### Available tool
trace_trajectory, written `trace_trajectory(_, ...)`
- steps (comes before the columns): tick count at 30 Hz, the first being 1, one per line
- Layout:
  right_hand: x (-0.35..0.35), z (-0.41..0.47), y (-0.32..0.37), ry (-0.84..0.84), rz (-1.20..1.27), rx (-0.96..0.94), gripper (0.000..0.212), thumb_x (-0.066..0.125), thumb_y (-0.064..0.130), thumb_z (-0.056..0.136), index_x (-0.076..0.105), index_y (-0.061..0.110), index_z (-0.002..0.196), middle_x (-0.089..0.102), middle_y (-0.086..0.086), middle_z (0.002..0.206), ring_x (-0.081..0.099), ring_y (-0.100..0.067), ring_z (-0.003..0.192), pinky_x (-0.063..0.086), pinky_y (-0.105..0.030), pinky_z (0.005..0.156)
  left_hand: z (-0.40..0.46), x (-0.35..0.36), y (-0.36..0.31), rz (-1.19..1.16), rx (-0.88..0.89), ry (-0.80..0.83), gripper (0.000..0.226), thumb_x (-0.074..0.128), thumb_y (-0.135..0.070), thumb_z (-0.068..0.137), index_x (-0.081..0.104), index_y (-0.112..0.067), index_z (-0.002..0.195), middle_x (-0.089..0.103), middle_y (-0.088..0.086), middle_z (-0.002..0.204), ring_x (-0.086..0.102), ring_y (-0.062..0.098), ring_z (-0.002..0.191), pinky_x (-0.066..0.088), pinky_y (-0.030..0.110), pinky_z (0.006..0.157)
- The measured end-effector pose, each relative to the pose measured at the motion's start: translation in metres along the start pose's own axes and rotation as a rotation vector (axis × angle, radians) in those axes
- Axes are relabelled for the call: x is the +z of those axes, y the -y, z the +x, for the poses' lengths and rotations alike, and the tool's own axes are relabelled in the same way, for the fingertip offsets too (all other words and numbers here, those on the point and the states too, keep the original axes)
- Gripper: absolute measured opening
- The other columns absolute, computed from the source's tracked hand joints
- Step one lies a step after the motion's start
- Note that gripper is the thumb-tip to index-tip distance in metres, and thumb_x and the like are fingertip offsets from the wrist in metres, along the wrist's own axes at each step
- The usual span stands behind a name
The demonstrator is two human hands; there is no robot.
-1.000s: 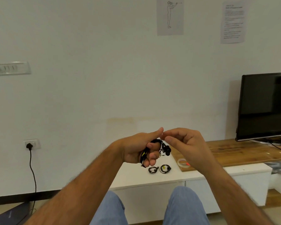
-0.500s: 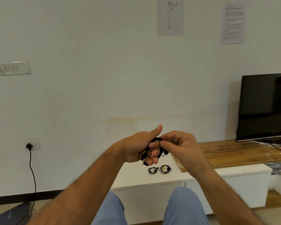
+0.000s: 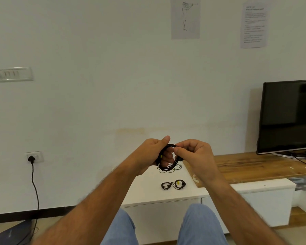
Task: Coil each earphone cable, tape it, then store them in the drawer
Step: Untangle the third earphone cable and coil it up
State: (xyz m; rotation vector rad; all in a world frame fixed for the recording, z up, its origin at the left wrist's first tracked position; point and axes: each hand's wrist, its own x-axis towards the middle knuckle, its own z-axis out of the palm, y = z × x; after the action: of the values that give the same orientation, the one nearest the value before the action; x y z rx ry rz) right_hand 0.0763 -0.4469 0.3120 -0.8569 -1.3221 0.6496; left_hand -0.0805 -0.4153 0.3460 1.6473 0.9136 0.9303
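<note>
Coiling step in hand, third earphone by the look of it. Left hand [image 3: 153,154] curled round a black earphone cable [image 3: 168,166], loops wound over the fingers, thumb pressed on top of the bundle. Right hand [image 3: 195,156] pinching the cable at the top of the loop between thumb and forefinger, other fingers curled in. Bundle held in the air between both hands, above the white cabinet top [image 3: 145,190]. Thin loose strands with a yellow-green bit hanging under the bundle, possibly the earbud end, too small to tell.

Two finished coils on the cabinet top just beside each other: small black coil [image 3: 166,185] on the left, coil with yellow mark [image 3: 179,184] on the right. Tape on them not readable at this size. Clear tape roll [image 3: 196,177] mostly hidden behind the right wrist, on the edge of the wooden shelf [image 3: 254,167]. Drawer front [image 3: 159,218] below the cabinet top, closed.

Progress: roughly mid-task, nothing stored.

Next move calls for tucking in the loose tail, keeping the loops pinned with the left hand, then freeing the right to reach the tape roll. Risk: coil springing open if the left thumb lifts.
</note>
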Motion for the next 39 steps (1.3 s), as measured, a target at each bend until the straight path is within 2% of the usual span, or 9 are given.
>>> trace_trajectory(4,-0.002,0.009,-0.003,-0.005,-0.005,0.016,0.005,0.072,-0.001,0.081,0.072,0.004,0.080,0.070,-0.008,0.065,0.065,-0.016,0.061,0.055,-0.025,0.062,0.002,-0.005,0.004,0.073,0.029,-0.026,0.036,0.047,-0.037,0.099,0.069,-0.008,0.105,0.073,0.005,0.089,0.071,0.016,0.082,0.056,0.034,0.079)
trace_trajectory(9,-0.005,0.021,-0.015,0.031,-0.035,0.060,0.003,0.071,0.000,0.083,0.072,0.000,0.085,0.070,-0.016,0.071,0.068,-0.021,0.066,0.057,-0.025,0.065,0.005,-0.014,0.009,0.086,0.063,-0.068,0.020,0.057,-0.024,0.096,0.068,-0.016,0.111,0.075,0.003,0.095,0.072,0.012,0.084,0.055,0.020,0.064)
trace_trajectory(13,-0.002,0.033,-0.033,0.080,-0.060,0.122,0.006,0.071,0.003,0.083,0.071,-0.001,0.087,0.069,-0.013,0.071,0.066,-0.020,0.067,0.056,-0.033,0.070,0.018,-0.020,0.020,0.165,0.050,-0.116,0.015,0.063,-0.017,0.092,0.070,-0.011,0.104,0.075,0.002,0.088,0.071,0.013,0.076,0.057,0.031,0.074)
trace_trajectory(18,0.005,0.055,-0.067,0.096,-0.060,0.272,0.011,0.072,0.006,0.082,0.071,0.001,0.091,0.070,-0.009,0.076,0.067,-0.020,0.071,0.055,-0.034,0.063,0.047,-0.025,0.041,0.214,-0.008,-0.178,0.010,0.064,-0.012,0.091,0.070,-0.008,0.097,0.073,0.004,0.083,0.069,0.009,0.067,0.057,0.027,0.062)
trace_trajectory(23,0.019,0.064,-0.122,0.095,-0.004,0.408,0.006,0.070,0.010,0.084,0.069,0.014,0.088,0.071,-0.005,0.078,0.068,-0.019,0.073,0.055,-0.032,0.063,0.076,-0.032,0.085,0.219,-0.088,-0.222,0.008,0.063,-0.011,0.091,0.070,-0.007,0.095,0.072,0.006,0.083,0.067,0.012,0.067,0.057,0.029,0.063)
trace_trajectory(26,0.029,0.066,-0.155,0.119,0.006,0.468,0.005,0.070,0.014,0.086,0.070,0.013,0.091,0.072,-0.006,0.081,0.070,-0.020,0.074,0.054,-0.031,0.061,0.090,-0.042,0.116,0.189,-0.167,-0.241,0.010,0.061,-0.011,0.092,0.069,-0.007,0.098,0.072,0.006,0.085,0.067,0.012,0.068,0.056,0.026,0.059)
trace_trajectory(28,0.033,0.066,-0.170,0.124,0.025,0.506,0.012,0.070,0.016,0.087,0.070,0.011,0.098,0.072,-0.007,0.085,0.071,-0.020,0.074,0.053,-0.030,0.060,0.096,-0.048,0.133,0.153,-0.202,-0.258,0.011,0.061,-0.012,0.093,0.068,-0.007,0.100,0.072,0.005,0.085,0.067,0.012,0.068,0.056,0.024,0.057)
trace_trajectory(32,0.042,0.075,-0.207,0.109,0.091,0.616,0.019,0.067,0.016,0.090,0.065,0.009,0.108,0.071,-0.006,0.088,0.073,-0.024,0.075,0.053,-0.029,0.057,0.113,-0.063,0.167,0.097,-0.283,-0.285,0.009,0.061,-0.013,0.093,0.068,-0.010,0.098,0.072,0.005,0.085,0.067,0.012,0.069,0.057,0.026,0.061)
trace_trajectory(39,0.068,0.101,-0.284,0.096,0.170,0.769,0.014,0.066,0.016,0.091,0.064,0.015,0.105,0.073,-0.010,0.099,0.073,-0.029,0.085,0.059,-0.039,0.071,0.161,-0.092,0.232,0.028,-0.394,-0.338,0.012,0.059,-0.015,0.095,0.068,-0.011,0.101,0.073,0.006,0.091,0.069,0.012,0.073,0.057,0.025,0.063)
